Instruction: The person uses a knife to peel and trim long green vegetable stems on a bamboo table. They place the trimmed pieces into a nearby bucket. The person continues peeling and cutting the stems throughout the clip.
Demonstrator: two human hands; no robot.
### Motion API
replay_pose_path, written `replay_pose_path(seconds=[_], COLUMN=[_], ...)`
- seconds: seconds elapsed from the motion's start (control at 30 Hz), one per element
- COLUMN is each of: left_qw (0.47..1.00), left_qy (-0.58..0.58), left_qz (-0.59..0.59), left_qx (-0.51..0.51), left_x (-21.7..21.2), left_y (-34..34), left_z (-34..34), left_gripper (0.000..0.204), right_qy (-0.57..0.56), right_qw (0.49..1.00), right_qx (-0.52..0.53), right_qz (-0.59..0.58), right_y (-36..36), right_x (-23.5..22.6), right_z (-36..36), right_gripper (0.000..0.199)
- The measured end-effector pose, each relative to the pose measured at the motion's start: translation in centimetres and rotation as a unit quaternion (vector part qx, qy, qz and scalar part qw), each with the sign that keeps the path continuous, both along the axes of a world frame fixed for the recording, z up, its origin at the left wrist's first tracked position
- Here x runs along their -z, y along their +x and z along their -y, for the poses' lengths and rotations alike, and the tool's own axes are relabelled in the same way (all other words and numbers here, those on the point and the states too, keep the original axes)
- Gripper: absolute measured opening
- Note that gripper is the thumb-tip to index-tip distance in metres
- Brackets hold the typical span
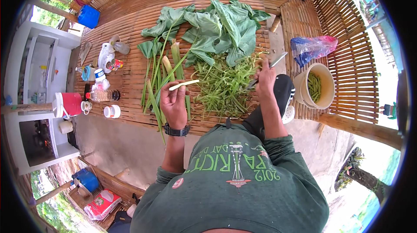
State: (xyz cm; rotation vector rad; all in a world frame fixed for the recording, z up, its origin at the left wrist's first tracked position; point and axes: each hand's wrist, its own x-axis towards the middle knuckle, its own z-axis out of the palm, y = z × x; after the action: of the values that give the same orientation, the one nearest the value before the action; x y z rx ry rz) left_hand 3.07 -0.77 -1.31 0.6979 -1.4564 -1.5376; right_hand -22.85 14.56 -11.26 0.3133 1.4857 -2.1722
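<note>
Peeling step, I'd say: left hand (173,102), fingers closed on a pale stalk (184,85) at frame centre; right hand (265,78) grips a knife (274,63) over the trimmings pile (223,89). Next needs blade brought to stalk, thumb kept clear.

Greens and vessels on the bamboo platform
Broad leaves (221,24) lie beyond the fingers (173,92); a cream bucket (326,98) stands well to their right, a red jug (69,102) far left.
</note>
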Motion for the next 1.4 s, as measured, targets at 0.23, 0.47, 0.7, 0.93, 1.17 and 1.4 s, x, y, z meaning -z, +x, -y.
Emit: replay_pose_path(seconds=[0.23,0.47,0.7,0.93,1.17,1.4], left_qw=[0.999,0.999,0.994,0.995,0.986,0.942], left_qy=[0.019,0.022,0.081,0.074,0.013,-0.157], left_qz=[0.037,0.019,0.019,0.016,0.145,0.262], left_qx=[0.003,0.032,0.075,0.060,0.083,0.138], left_x=[1.6,1.8,1.4,1.9,2.5,3.3], left_y=[-0.3,-0.4,-2.5,-2.8,-1.5,0.0], left_z=[0.5,0.1,-1.5,-2.5,-3.2,-2.0], left_gripper=[0.024,0.021,0.022,0.026,0.043,0.038], right_qy=[0.280,0.628,0.389,0.093,0.135,0.098], right_qw=[0.885,0.712,0.839,0.883,0.840,0.884], right_qx=[-0.099,0.084,-0.024,-0.378,-0.473,-0.423], right_qz=[-0.358,-0.303,-0.380,-0.261,-0.231,-0.172], right_y=[0.8,-12.6,-5.1,10.0,11.8,8.6], right_x=[-4.9,-5.6,-4.6,-5.8,-6.6,-5.6], right_z=[-3.5,-18.4,-13.6,-0.3,0.9,-0.3], right_gripper=[0.025,0.033,0.038,0.036,0.018,0.018])
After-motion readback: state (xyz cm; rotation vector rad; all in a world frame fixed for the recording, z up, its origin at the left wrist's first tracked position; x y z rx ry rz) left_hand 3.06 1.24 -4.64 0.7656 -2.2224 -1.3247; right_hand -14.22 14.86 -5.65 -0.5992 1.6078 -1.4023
